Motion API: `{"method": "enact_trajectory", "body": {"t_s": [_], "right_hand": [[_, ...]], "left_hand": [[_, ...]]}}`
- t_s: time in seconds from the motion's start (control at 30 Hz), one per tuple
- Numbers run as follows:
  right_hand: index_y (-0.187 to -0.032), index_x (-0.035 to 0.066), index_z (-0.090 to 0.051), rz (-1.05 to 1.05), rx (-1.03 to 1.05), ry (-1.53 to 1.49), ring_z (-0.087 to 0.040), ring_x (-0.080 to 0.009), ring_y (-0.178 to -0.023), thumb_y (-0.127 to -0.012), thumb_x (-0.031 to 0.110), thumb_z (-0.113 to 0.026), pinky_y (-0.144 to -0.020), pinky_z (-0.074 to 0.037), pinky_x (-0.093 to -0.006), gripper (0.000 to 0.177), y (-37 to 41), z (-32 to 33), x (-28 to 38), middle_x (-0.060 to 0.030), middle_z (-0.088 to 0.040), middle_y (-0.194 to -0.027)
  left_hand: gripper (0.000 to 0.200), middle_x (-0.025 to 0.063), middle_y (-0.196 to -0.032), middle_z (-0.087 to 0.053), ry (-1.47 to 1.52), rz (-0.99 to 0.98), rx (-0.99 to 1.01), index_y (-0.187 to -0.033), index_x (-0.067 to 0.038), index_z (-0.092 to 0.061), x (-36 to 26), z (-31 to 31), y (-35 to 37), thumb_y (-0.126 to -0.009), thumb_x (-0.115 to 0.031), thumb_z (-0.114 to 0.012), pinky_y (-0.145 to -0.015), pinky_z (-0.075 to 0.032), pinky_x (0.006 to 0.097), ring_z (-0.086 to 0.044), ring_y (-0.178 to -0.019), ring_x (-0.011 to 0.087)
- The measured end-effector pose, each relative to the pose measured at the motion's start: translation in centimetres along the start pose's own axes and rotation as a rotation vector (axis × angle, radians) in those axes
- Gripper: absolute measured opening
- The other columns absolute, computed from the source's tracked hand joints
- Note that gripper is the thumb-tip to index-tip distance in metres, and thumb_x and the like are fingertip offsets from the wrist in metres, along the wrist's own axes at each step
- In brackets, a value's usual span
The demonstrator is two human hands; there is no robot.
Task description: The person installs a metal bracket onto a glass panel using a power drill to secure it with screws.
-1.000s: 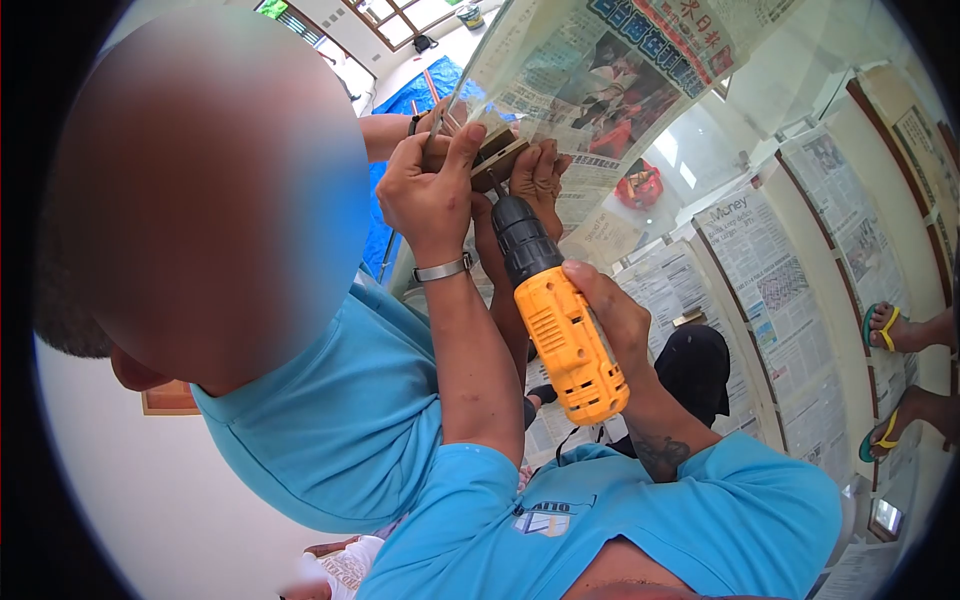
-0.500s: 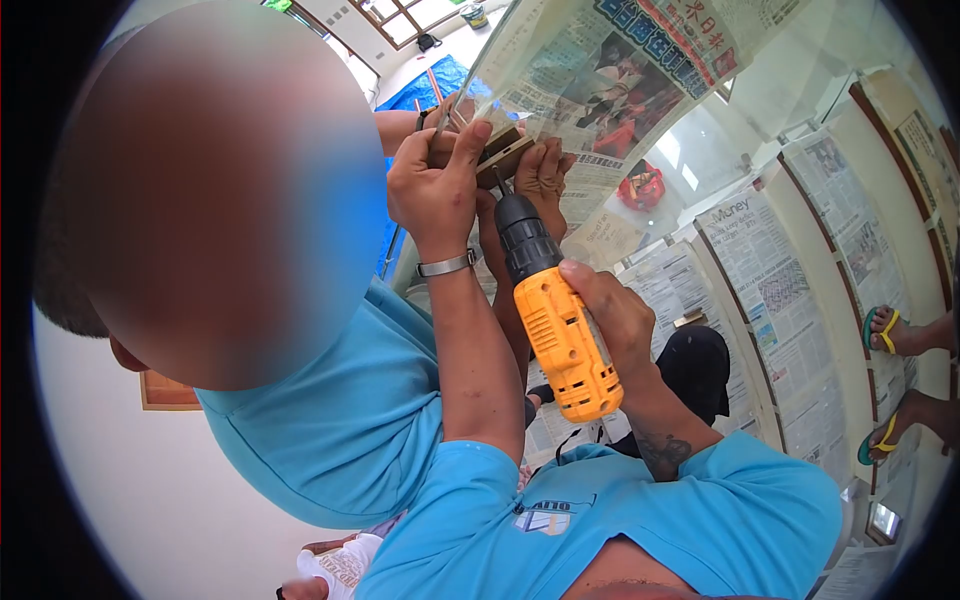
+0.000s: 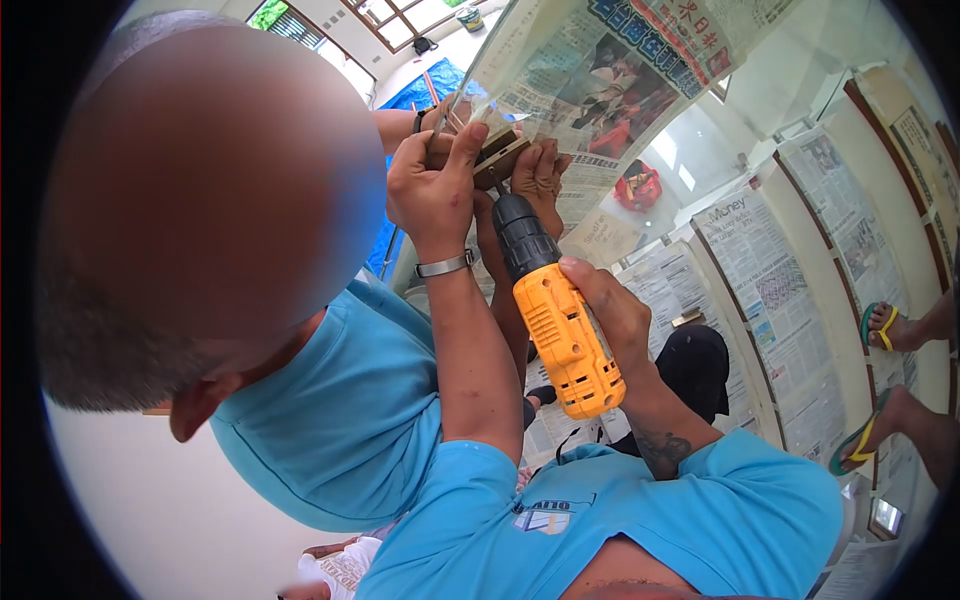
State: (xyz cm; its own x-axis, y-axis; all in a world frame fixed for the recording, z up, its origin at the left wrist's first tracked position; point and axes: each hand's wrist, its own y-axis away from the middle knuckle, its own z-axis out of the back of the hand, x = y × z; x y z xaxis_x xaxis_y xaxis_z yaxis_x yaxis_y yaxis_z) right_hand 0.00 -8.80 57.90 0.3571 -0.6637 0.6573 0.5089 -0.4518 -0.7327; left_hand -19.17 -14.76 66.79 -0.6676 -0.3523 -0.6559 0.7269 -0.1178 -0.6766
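My left hand (image 3: 432, 190), with a metal band on its wrist, grips a brass-coloured metal fitting (image 3: 500, 155) at the edge of a glass panel (image 3: 520, 50). In my right hand (image 3: 615, 315) is a yellow and black drill (image 3: 568, 340), angled up so that its bit meets or nearly meets the fitting. A co-worker's hand (image 3: 540, 180) pinches the fitting's other side, and their second hand (image 3: 455, 112) is behind my left fingers. The exact contact of the bit is too small to tell.
The co-worker in a blue shirt (image 3: 330, 410) leans in close at the left. Newspaper-covered steps (image 3: 765, 285) descend on the right, where another person's sandalled feet (image 3: 885, 325) stand. A red bag (image 3: 637, 187) shows through the glass. A blue sheet (image 3: 440, 75) lies beyond.
The co-worker's head has turned and shifted a little downward. One sandalled foot at the right has moved to the left. My hands and the drill have barely moved.
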Motion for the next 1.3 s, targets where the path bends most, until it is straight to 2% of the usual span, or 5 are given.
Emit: {"method": "enact_trajectory", "body": {"t_s": [0.43, 0.57, 0.63, 0.73, 1.3], "right_hand": [[-0.129, 0.012, -0.06, 0.039, -0.039, -0.025, -0.064, -0.0211, -0.063, -0.07, 0.01, -0.078, -0.055, -0.049, -0.0316, 0.061, -0.4, 0.0, -0.2, -0.0074, -0.064, -0.079], [-0.129, 0.012, -0.059, 0.026, -0.002, 0.023, -0.063, -0.021, -0.062, -0.07, 0.011, -0.078, -0.054, -0.048, -0.0316, 0.063, -0.3, 0.3, -0.2, -0.0072, -0.064, -0.078], [-0.13, 0.012, -0.059, 0.03, 0.002, 0.027, -0.063, -0.021, -0.062, -0.069, 0.011, -0.078, -0.054, -0.048, -0.0316, 0.063, -0.4, 0.4, -0.2, -0.0074, -0.063, -0.078], [-0.13, 0.013, -0.059, 0.11, -0.021, 0.049, -0.063, -0.0211, -0.062, -0.07, 0.012, -0.078, -0.054, -0.048, -0.0318, 0.063, -0.4, 0.1, -0.1, -0.0071, -0.063, -0.079], [-0.13, 0.009, -0.059, -0.046, -0.003, -0.033, -0.068, -0.0223, -0.069, -0.072, 0.01, -0.078, -0.059, -0.052, -0.0307, 0.06, 0.2, 0.0, 0.0, -0.0099, -0.068, -0.087]], "left_hand": [[0.037, 0.0025, -0.064, -0.062, 0.175, 0.057, 0.057, -0.076, 0.001, -0.065, -0.2, -0.2, 0.0, -0.08, -0.031, -0.084, -0.041, -0.046, 0.024, -0.055, -0.051, 0.0074], [0.043, 0.0028, -0.062, -0.065, 0.026, 0.072, 0.02, -0.072, -0.003, -0.069, 0.2, -0.2, 0.0, -0.074, -0.043, -0.085, -0.055, -0.046, 0.0272, -0.058, -0.054, 0.0109], [0.037, 0.0037, -0.065, -0.063, 0.083, 0.008, 0.041, -0.077, 0.002, -0.066, 0.7, -0.3, 0.0, -0.08, -0.03, -0.084, -0.04, -0.045, 0.0237, -0.056, -0.05, 0.0084], [0.041, 0.0035, -0.062, -0.066, 0.062, 0.069, 0.018, -0.07, -0.005, -0.069, 0.4, -0.2, 0.1, -0.073, -0.043, -0.085, -0.054, -0.046, 0.0281, -0.06, -0.054, 0.0128], [0.041, 0.0037, -0.064, -0.066, -0.012, -0.013, 0.002, -0.072, -0.004, -0.069, 0.0, 0.4, 0.3, -0.075, -0.042, -0.085, -0.054, -0.047, 0.0288, -0.061, -0.055, 0.0121]]}}
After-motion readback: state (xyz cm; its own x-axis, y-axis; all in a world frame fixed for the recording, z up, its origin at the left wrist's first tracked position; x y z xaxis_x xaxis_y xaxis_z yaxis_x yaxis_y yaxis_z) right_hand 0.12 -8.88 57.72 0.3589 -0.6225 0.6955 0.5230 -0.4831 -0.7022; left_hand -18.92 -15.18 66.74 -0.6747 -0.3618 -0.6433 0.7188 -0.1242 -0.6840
